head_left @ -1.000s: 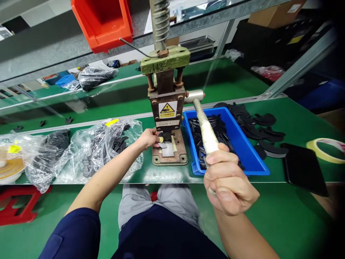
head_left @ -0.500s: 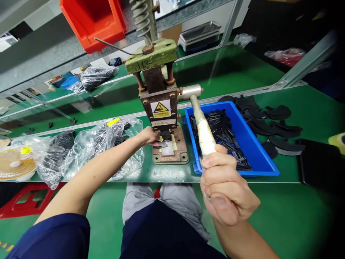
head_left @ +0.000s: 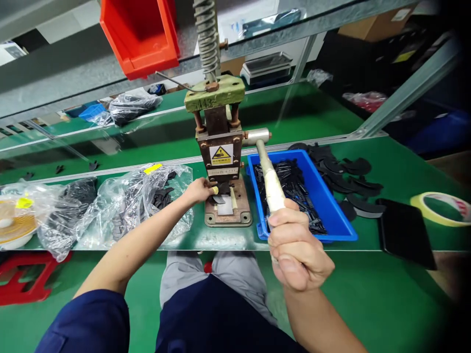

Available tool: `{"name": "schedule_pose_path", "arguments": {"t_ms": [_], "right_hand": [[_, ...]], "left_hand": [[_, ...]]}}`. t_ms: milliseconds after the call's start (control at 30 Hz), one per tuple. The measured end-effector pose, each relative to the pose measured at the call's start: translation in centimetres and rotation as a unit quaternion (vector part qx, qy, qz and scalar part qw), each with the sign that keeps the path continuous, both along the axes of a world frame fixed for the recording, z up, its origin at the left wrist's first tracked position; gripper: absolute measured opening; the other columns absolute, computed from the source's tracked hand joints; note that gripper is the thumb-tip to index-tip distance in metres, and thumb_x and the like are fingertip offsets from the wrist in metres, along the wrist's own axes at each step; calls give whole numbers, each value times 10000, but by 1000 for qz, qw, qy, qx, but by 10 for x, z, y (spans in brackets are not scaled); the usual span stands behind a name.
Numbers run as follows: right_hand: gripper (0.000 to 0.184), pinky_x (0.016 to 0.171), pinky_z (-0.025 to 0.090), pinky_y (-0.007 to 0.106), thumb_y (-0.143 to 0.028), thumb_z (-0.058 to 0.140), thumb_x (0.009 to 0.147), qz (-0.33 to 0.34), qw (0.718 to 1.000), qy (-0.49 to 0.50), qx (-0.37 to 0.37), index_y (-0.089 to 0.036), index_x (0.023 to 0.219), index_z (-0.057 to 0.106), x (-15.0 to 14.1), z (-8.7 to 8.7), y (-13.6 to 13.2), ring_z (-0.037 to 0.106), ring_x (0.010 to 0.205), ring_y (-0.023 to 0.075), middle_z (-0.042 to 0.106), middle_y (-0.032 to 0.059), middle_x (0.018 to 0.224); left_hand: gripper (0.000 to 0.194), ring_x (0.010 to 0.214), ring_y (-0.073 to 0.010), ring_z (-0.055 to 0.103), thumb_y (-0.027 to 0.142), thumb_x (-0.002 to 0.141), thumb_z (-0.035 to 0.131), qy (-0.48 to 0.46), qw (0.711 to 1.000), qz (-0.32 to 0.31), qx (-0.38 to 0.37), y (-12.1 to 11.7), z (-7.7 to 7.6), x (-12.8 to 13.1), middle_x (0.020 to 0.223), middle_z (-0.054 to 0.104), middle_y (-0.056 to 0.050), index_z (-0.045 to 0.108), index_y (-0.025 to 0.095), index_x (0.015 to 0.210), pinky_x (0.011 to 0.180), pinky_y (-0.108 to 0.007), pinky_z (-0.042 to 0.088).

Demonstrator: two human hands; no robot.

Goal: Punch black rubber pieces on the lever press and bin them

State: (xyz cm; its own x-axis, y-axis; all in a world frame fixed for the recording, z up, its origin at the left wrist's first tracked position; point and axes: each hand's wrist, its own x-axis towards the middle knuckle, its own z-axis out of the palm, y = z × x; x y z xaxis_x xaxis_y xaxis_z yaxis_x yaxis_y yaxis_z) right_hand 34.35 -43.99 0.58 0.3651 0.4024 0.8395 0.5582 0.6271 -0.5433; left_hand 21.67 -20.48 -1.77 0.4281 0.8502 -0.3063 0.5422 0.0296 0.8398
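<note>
My right hand [head_left: 300,245] is wrapped round the pale, tape-covered lever [head_left: 274,189] of a hand press [head_left: 220,130]. At the press base [head_left: 243,196], my left hand [head_left: 200,190] has its fingers closed at the left edge of a dark curved flat piece [head_left: 219,199], just below the ram. Something yellow [head_left: 213,190], perhaps tape on a fingertip, shows there. Under the piece, a light metal plate [head_left: 225,206] lies on the base. Right of the press stands a blue bin [head_left: 331,215] holding many thin black parts [head_left: 294,181].
Clear plastic bags [head_left: 136,196] with dark pieces lie on the left. Black curved pieces [head_left: 356,184] are heaped right of the bin, beside a black flat object [head_left: 405,233] and a yellow tape roll [head_left: 423,206]. A red-orange bin [head_left: 147,63] hangs above from the shelf.
The camera view has shifted, bringing the tape roll further into sight. My right hand still grips the lever. My left hand stays at the press base, its fingers slightly changed around the piece.
</note>
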Motion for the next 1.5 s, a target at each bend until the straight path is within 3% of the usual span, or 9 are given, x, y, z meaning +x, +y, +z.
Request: {"name": "schedule_pose_path", "arguments": {"t_ms": [233,400,533,700,833,967,1067,1233,1500], "right_hand": [[209,962,436,535,-277,520,836,-8,994,21,106,-226,634,546,-8,15,10,576,738,191,536,-24,583],[371,852,500,442,-577,537,883,39,979,35,196,-255,950,709,-3,70,33,594,750,200,625,21,762],[377,1030,466,459,-486,473,946,7,986,61,153,-321,1246,633,-4,103,44,603,1175,251,610,55,1225],[309,1013,512,402,-423,579,901,-23,967,225,-114,-311,1188,608,-21,42,45,587,1185,197,600,31,1266],[328,665,561,287,-476,647,845,188,833,271,-444,-166,943,685,-38,-23,54,649,770,157,698,64,852],[420,410,413,240,-535,660,813,373,696,283,-544,-116,782,650,-51,-44,53,559,484,135,584,23,551],[481,397,352,223,-599,673,780,442,640,306,-549,-126,855,623,-62,-48,41,509,458,109,535,-14,560],[515,391,212,201,-640,705,744,466,639,331,-515,-156,874,589,-81,-56,21,328,417,43,433,-70,573],[364,443,257,216,-517,661,852,389,737,289,-471,-157,871,613,-93,-53,2,415,481,57,527,-30,628]], "left_hand": [[208,481,-63,559,55,697,763,-108,984,66,-129,-18,-15,-5,582,595,49,603,116,815,485,-153,469],[300,509,-77,589,47,656,786,-203,965,76,-147,-30,-12,-12,615,614,49,568,128,844,489,-169,496],[289,537,-79,585,58,638,781,-249,958,77,-121,-39,-7,-33,651,643,37,587,124,841,529,-185,504],[314,653,-100,620,130,626,805,-300,949,21,-91,-53,3,-70,760,683,5,629,120,887,671,-229,535],[324,813,-153,662,238,695,791,-301,949,-84,-47,-65,13,-94,921,721,-49,682,126,979,779,-266,535],[267,935,-193,664,279,825,704,-243,947,-202,61,-78,26,-110,1032,717,-80,729,155,1060,840,-283,519],[257,930,-187,656,276,883,651,-213,921,-288,152,-85,34,-119,1014,711,-69,741,196,1111,864,-292,505],[252,938,-183,651,306,906,637,-212,897,-344,181,-92,33,-125,1038,705,-71,728,203,1118,875,-284,493],[220,776,-153,630,358,922,623,-196,902,-334,192,-106,36,-130,833,672,-49,729,167,893,724,-240,478]]}}
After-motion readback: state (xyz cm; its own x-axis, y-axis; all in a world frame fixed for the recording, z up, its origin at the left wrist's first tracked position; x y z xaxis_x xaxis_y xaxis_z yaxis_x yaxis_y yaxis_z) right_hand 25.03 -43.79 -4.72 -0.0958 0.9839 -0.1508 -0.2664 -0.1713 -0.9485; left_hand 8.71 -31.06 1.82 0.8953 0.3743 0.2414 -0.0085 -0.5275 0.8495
